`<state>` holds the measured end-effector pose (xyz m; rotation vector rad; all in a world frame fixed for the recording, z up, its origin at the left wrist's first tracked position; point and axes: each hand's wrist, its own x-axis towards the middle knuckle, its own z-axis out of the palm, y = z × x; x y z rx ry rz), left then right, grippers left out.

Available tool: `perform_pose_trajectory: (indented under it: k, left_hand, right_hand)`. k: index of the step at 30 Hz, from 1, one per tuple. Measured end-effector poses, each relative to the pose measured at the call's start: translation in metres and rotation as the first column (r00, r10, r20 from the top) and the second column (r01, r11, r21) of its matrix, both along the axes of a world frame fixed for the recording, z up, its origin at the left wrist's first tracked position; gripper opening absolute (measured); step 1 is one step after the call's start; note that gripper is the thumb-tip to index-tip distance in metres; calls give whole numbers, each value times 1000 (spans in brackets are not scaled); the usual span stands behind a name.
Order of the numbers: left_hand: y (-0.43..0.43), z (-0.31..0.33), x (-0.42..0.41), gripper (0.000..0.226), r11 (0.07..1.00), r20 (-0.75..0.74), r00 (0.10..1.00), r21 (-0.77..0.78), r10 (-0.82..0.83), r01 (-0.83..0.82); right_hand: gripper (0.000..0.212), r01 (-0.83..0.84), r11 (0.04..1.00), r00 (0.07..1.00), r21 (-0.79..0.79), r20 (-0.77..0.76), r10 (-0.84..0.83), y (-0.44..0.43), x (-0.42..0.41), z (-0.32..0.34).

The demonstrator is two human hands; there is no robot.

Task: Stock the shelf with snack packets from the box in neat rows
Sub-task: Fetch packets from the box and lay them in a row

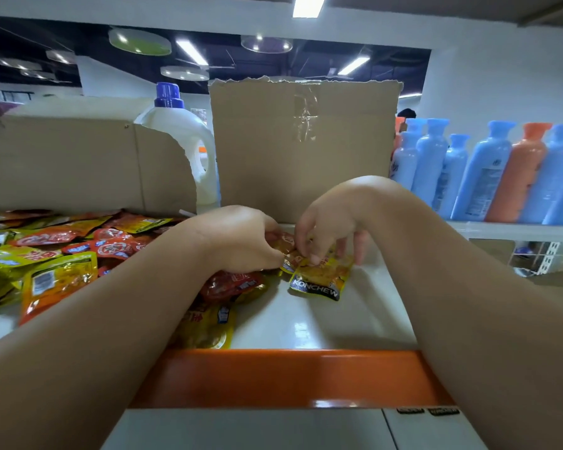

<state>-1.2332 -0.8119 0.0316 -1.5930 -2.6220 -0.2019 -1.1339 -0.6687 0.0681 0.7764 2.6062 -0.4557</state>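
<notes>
Both hands meet over the white shelf (322,323), in front of an upright cardboard box (303,147). My left hand (238,238) grips a small bunch of red and yellow snack packets (285,243). My right hand (332,222) pinches the top edge of a yellow packet (320,277) marked KONCHEW, which lies flat on the shelf. A red packet (229,284) lies under my left wrist. A loose heap of red and yellow packets (56,251) covers the left part of the shelf.
An orange rail (290,378) runs along the shelf's front edge. A torn cardboard box (78,164) stands at the back left, with a white detergent jug (182,138) beside it. Blue and orange bottles (488,170) line a shelf to the right.
</notes>
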Motion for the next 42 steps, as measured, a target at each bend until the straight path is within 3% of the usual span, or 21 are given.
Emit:
perform_pose_trajectory:
  k: [4, 7, 10, 12, 15, 17, 21, 23, 28, 30, 32, 34, 36, 42]
  left_hand:
    - [3, -1, -3, 44, 1000, -17, 1000, 17, -8, 8]
    - [3, -2, -6, 39, 997, -21, 1000, 73, -23, 25]
    - [2, -3, -7, 36, 993, -1, 999, 117, -35, 35]
    - [1, -2, -7, 36, 988, 7, 999, 147, -41, 39]
    - [1, 4, -5, 39, 987, -28, 998, 149, -64, 67]
    - [2, 10, -1, 37, 988, -52, 996, 133, -77, 84]
    - [17, 28, 29, 33, 985, -78, 993, 138, -89, 99]
    - [32, 34, 54, 36, 981, -68, 993, 165, -91, 101]
    - [69, 27, 113, 38, 966, -7, 997, 247, -77, 76]
    - [79, 21, 132, 33, 961, 11, 999, 276, -34, 29]
    - [85, 16, 151, 30, 955, 57, 998, 297, 7, -24]
    - [91, 11, 170, 28, 947, 102, 994, 313, 36, -67]
    - [100, 5, 195, 29, 945, 121, 992, 315, 45, -82]
    - [159, -11, 288, 38, 943, 143, 990, 328, 14, -61]
  right_hand:
    - [14, 1, 1000, 1000, 0, 2, -1, 1, 5, 3]
    - [30, 2, 995, 1000, 103, 0, -2, 3, 2, 2]
    - [31, 30, 989, 999, 146, -39, -24, 12, 7, 5]
    - [56, 83, 980, 996, 180, -29, -79, 20, 11, 5]
    - [110, 154, 970, 973, 189, 144, -183, 28, 23, -7]
    - [99, 176, 965, 978, 195, 76, -194, 37, 36, -16]
    - [30, 89, 895, 996, 437, -48, -76, 42, 84, -16]
    - [18, 67, 885, 993, 461, -119, -14, 48, 104, -24]
    - [34, 110, 911, 896, 397, -437, 82, 46, 131, -61]
    - [25, 104, 925, 851, 365, -514, 107, 44, 146, -64]
    - [14, 69, 942, 826, 328, -548, 130, 48, 173, -57]
    - [17, 49, 971, 802, 234, -589, 101, 64, 207, -54]
    - [23, 120, 981, 780, 153, -625, 2, 89, 242, -57]
    - [27, 316, 934, 739, 164, -660, -135, 168, 368, -76]
